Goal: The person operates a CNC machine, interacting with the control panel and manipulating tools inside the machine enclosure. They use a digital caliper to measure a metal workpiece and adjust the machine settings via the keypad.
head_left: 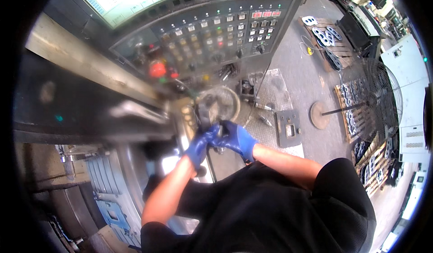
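My left hand [201, 145] and my right hand [240, 141], both in blue gloves, meet in front of my body. Their fingers are closed together around something small, with a greyish bit showing between them; glove and blur hide what it is. Just beyond the fingertips is a dark curved piece [205, 110], smeared, and I cannot tell whether the hands touch it. Behind it lies a round, pale-rimmed container [237, 100]. A light block with a row of round holes or knobs [186, 114] sits left of the hands.
A control panel [198, 41] with a red emergency-stop button [157, 69] stands ahead. To the left is the machine's dark door [90, 104], with a blue plate [112, 214] inside. Rightward are a square-holed metal plate [282, 133], a floor fan [376, 102] and pallets of metal parts [331, 39].
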Tool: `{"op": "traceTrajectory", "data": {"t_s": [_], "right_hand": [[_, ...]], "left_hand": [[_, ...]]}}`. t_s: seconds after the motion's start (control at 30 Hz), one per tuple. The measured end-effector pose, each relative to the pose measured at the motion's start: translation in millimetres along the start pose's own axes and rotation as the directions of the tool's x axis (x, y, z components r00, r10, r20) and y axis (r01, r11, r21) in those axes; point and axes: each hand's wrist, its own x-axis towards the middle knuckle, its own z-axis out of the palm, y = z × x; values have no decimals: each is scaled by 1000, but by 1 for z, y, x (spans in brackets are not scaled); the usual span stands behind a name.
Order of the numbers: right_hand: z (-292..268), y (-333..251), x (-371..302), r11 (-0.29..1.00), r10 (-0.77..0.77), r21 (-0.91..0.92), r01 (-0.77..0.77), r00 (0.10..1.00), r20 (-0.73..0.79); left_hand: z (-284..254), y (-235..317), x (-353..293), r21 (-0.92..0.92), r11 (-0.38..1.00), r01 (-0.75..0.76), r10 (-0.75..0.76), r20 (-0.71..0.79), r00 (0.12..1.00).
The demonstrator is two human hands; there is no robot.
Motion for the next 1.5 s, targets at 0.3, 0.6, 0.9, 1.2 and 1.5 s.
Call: {"op": "traceTrajectory", "data": {"t_s": [0.3, 0.6, 0.9, 1.2, 1.5], "right_hand": [[-54, -17, 20, 985, -158, -96, 145, 977, -143], [-61, -87, 90, 527, 210, 834, -164, 976, 59], [-37, -71, 151, -19, -322, 930, -367, 883, 342], [-25, -88, 148, 616, 110, 786, 47, 983, -144], [-54, -110, 85, 875, 107, 484, -17, 981, -159]], "left_hand": [[-3, 3, 9, -102, 992, -78, 73, -46, 996], [-6, -1, 10, -170, 982, -78, 65, -79, 995], [-16, -14, 10, -165, 966, -200, 181, -121, 976], [-35, -36, 20, -195, 943, -269, 256, -91, 962], [-41, -41, 24, -231, 944, -234, 227, -58, 972]]}}
